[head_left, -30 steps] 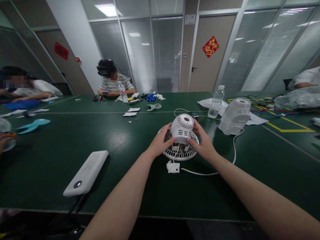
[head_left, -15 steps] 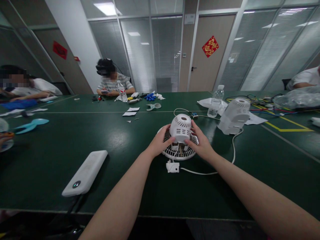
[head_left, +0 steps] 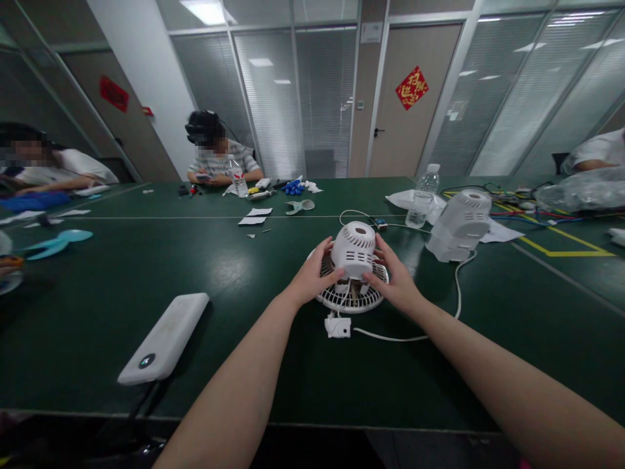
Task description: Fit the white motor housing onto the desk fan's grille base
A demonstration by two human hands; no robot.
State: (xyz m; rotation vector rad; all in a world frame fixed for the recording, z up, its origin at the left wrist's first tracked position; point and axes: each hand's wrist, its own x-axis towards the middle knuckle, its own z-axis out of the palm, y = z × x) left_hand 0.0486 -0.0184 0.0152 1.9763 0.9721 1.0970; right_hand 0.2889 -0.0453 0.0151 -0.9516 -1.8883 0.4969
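A small white fan lies face down on the green table (head_left: 244, 273). Its round grille (head_left: 349, 301) rests on the table and its vented motor housing (head_left: 354, 249) points up. My left hand (head_left: 311, 279) grips the housing from the left, and my right hand (head_left: 396, 281) grips it from the right, fingers curled round it. A white cord (head_left: 390, 338) runs from the fan to a small white switch box (head_left: 337, 326) just in front of it.
A white power bank (head_left: 163, 338) lies near left. A second white fan part (head_left: 459, 225) and a water bottle (head_left: 422, 197) stand to the right, with coloured wires behind. Blue fan blades (head_left: 55, 243) lie far left. Other people sit at the far and side edges.
Both hands stay on the fan housing with only slight shifts. The view has tilted a little, nothing else moved.
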